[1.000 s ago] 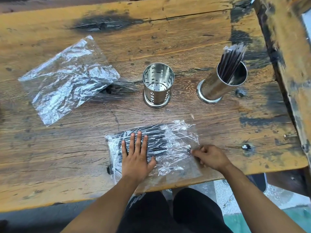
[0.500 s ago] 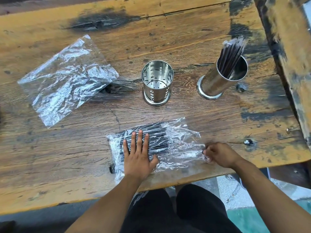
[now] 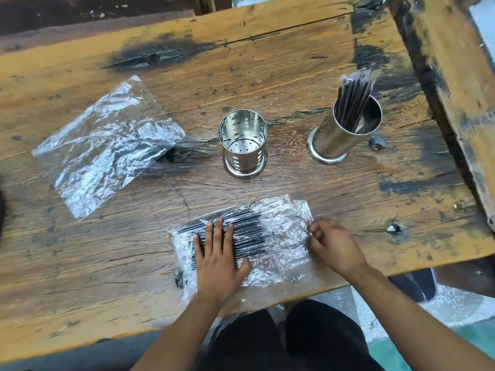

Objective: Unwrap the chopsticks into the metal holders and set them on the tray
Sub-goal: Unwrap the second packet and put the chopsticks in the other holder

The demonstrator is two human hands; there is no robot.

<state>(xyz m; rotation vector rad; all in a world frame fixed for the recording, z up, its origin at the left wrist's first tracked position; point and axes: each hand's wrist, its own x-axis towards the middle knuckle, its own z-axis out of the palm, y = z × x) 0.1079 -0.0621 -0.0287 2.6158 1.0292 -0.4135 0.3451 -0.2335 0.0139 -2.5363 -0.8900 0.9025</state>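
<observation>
A clear plastic pack (image 3: 278, 236) of black chopsticks (image 3: 246, 234) lies flat at the near edge of the wooden table. My left hand (image 3: 218, 259) presses flat on the pack, fingers straight and spread. At the pack's right end, my right hand (image 3: 332, 243) has its fingers curled and pinches the plastic edge. An empty perforated metal holder (image 3: 243, 145) stands upright beyond the pack. To its right, a second metal holder (image 3: 340, 132) contains several black chopsticks (image 3: 353, 99) with plastic on their tips.
An empty crumpled plastic bag (image 3: 107, 145) lies at the left of the worn wooden table (image 3: 294, 62). A thick wooden beam (image 3: 455, 76) runs along the right side. My dark-trousered legs show below the table's near edge. No tray is in view.
My right hand moved back left to the pack's right end after drawing the plastic rightward. My left hand stayed pressed on the pack.
</observation>
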